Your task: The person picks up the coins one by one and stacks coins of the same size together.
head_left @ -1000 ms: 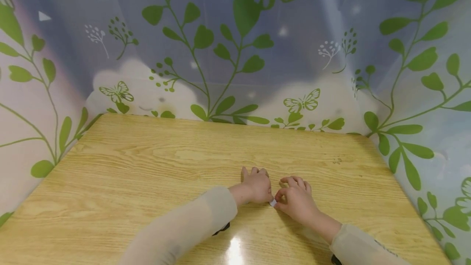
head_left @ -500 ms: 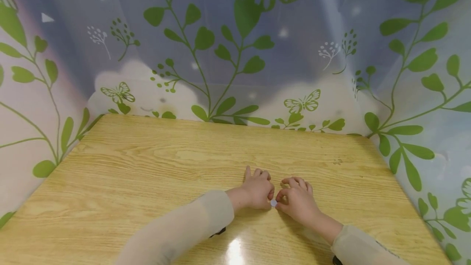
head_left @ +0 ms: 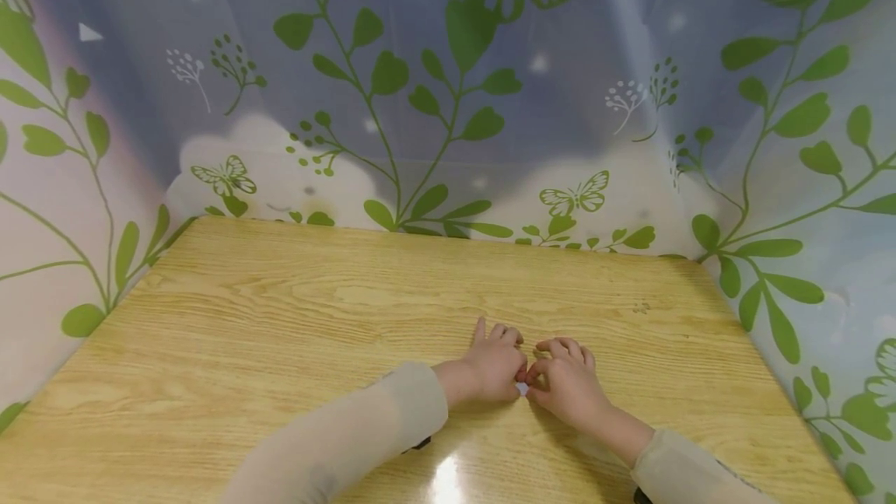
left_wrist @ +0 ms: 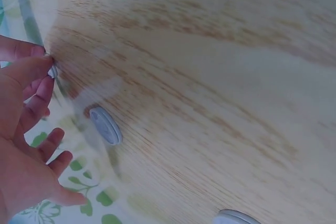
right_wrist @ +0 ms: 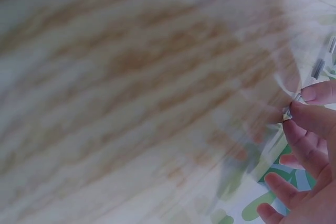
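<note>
A small pale, whitish piece (head_left: 521,389) lies between the two hands, low over the wooden table; its kind cannot be made out. From the left, the left hand (head_left: 493,366) pinches it between thumb and fingertips, other fingers spread. The left wrist view shows the pale piece (left_wrist: 53,71) at those fingertips. The right hand (head_left: 568,381) pinches the same piece from the other side, its remaining fingers loosely bent. In the right wrist view, a sliver of the piece (right_wrist: 287,112) shows at the fingertips. Fingers cover most of it.
A grey disc (left_wrist: 105,126) lies on the table by the left hand, and another grey disc (left_wrist: 236,217) shows at the view's bottom edge. The wood-grain table (head_left: 315,294) meets a leaf-printed curtain (head_left: 434,123) at the back and sides.
The left hand drew slightly back from the piece, then moved right and closed in on it again. The right hand has hardly moved and keeps its pinch.
</note>
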The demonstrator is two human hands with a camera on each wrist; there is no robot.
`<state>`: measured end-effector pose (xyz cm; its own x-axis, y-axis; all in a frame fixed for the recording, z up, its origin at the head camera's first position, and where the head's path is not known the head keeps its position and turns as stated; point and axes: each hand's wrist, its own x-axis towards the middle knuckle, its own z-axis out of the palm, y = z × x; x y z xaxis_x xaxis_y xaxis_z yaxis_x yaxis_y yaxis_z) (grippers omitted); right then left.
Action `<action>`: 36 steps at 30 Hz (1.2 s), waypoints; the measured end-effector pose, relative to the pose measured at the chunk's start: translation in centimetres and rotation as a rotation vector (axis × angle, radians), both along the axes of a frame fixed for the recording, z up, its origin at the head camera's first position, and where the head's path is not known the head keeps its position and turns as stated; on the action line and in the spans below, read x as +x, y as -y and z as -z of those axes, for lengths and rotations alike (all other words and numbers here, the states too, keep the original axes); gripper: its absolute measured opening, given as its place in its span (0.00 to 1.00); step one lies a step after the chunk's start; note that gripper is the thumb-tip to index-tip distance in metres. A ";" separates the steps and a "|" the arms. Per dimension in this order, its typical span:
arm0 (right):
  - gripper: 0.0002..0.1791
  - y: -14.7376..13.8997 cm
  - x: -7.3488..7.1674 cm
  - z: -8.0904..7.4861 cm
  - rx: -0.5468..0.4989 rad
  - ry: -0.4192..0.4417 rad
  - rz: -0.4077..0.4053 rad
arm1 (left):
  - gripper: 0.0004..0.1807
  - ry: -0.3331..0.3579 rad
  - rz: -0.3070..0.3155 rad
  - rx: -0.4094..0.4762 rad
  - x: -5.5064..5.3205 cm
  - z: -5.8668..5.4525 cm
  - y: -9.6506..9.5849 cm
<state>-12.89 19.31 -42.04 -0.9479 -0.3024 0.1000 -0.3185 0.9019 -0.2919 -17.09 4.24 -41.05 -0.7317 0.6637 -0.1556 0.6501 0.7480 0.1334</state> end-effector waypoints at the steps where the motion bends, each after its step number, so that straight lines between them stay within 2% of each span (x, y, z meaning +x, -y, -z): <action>1: 0.06 0.0 0.0 0.0 -0.002 0.001 -0.001 | 0.08 -0.006 0.007 -0.005 0.0 0.0 0.0; 16: 0.06 -0.1 0.0 -0.2 0.013 0.003 0.001 | 0.08 -0.134 0.099 -0.052 -0.1 0.1 0.0; 25: 0.07 -0.2 -0.1 -0.2 0.019 -0.011 0.005 | 0.09 -0.185 0.105 -0.075 0.1 0.4 -0.1; 31: 0.07 -0.3 -0.2 0.0 0.004 -0.012 0.011 | 0.08 -0.182 0.098 -0.069 0.4 0.5 0.0; 36: 0.07 -0.4 -0.1 0.0 0.004 -0.002 0.009 | 0.08 -0.144 0.080 -0.033 0.3 0.5 0.3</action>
<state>-13.01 19.66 -42.02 -0.9503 -0.2945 0.1009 -0.3112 0.9056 -0.2880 -16.80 3.92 -41.50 -0.6929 0.7171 -0.0757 0.7186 0.6954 0.0106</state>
